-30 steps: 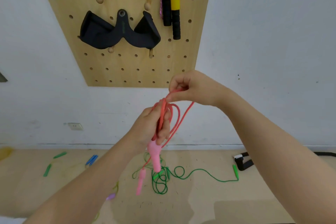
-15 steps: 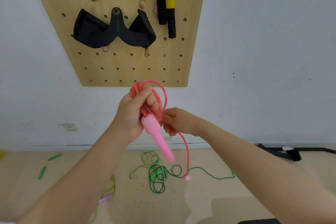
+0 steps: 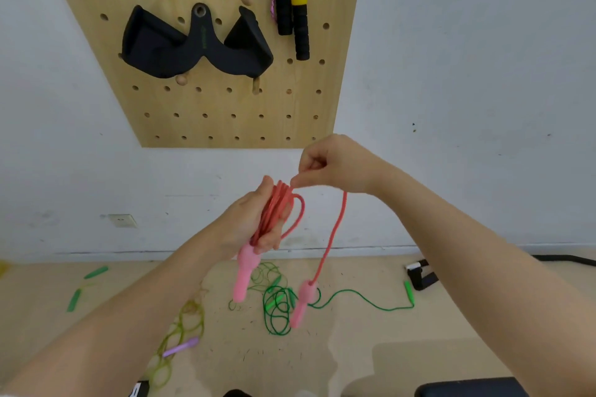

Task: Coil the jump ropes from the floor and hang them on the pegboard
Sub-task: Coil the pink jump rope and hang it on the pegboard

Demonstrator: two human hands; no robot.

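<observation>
The left hand (image 3: 258,222) grips the coiled pink jump rope (image 3: 280,206) in front of the pegboard (image 3: 206,113); the right hand (image 3: 332,164) pinches its free tail (limp, light cord). It is probably best held by the bundled loops, since the handles dangle.

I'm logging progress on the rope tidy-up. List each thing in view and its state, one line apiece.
Red jump rope: partly coiled, one handle dangling.
Left hand: grips the red coil.
Right hand: pinches the rope's free length.
Green jump rope: tangled on the floor.
Yellow-green rope: on the floor.
Yellow-and-black rope: hung on the pegboard.
</observation>
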